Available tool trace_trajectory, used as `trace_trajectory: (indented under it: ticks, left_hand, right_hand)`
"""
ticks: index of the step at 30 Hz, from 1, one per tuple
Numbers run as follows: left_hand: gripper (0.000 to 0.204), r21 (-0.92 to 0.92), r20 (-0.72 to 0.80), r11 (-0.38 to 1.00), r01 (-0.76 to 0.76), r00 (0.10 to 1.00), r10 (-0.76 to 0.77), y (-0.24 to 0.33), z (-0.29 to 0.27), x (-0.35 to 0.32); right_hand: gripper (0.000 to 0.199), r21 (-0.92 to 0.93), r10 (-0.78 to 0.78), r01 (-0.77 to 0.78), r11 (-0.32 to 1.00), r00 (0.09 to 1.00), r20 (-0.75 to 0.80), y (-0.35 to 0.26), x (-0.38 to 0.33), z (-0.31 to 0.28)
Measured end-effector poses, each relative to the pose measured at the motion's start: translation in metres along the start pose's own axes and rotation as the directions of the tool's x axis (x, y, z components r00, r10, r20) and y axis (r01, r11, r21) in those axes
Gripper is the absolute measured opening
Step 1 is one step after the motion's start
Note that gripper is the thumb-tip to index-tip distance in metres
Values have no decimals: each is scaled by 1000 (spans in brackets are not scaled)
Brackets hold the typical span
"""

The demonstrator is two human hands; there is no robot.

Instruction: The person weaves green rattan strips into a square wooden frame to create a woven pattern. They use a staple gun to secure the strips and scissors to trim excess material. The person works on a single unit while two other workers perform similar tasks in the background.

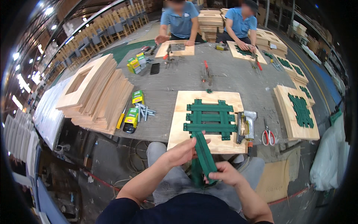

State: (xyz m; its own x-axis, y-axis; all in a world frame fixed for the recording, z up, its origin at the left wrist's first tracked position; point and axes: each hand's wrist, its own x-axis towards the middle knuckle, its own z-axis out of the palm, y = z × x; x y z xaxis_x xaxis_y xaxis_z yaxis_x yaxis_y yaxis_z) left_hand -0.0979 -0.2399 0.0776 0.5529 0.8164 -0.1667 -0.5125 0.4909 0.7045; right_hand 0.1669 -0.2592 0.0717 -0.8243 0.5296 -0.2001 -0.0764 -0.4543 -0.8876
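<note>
While the green strap (204,156), its long axis sloped up-left toward the wooden board (176,128), is pinched low by the right hand (227,174), its upper part is held by the half-curled left hand (182,152), nearer the board.

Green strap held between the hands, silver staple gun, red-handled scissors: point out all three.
Green strap (204,156): head view, middle of its held length.
Silver staple gun (250,125): head view, on its silver body.
Red-handled scissors (267,131): head view, near the pivot.
</note>
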Motion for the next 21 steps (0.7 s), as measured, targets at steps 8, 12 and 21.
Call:
trace_trajectory:
  ticks: [8, 12, 21]
  left_hand:
    - [54, -41, -502, 955, -293, 833, 234, 55, 11, 40]
    - [51, -132, -367, 968, -213, 918, 152, 31, 28, 47]
    - [44, -229, -538, 893, -387, 815, 215, 45, -17, 41]
  right_hand:
    - [30, -581, 425, -396, 711, 900, -94, 52, 4, -30]
    - [58, -249, -135, 114, 962, 988, -71, 38, 24, -45]
    - [27, -461, 58, -101, 881, 992, -108, 37, 30, -22]
